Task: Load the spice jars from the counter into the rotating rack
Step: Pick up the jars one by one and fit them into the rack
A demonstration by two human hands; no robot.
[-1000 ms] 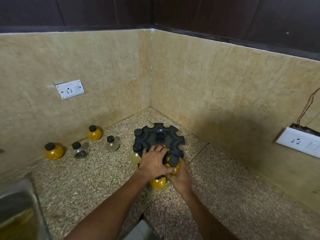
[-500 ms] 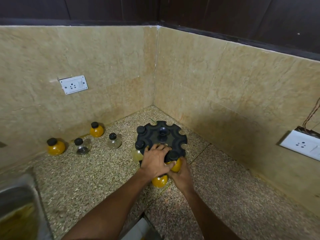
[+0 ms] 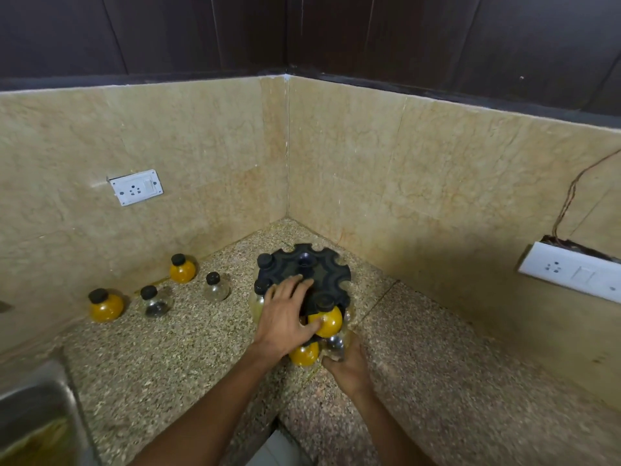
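My left hand (image 3: 285, 317) lies flat, fingers spread, on the black notched plastic rack (image 3: 304, 274); my right hand (image 3: 347, 366) grips a clear round jar (image 3: 334, 344) low beside it.

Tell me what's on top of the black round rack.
The left hand rests across the black round rack, covering part of it. Black jar caps poke through slots at its left edge.

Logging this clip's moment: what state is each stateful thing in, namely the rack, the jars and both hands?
Rotating rack: upright, partly loaded, several top notches empty.
Four counter jars: upright, capped, not yet loaded.
Yellow jar: capped, seated in a front notch.
Left hand: flat on the rack top.
Right hand: grips a clear jar at the lower tier.
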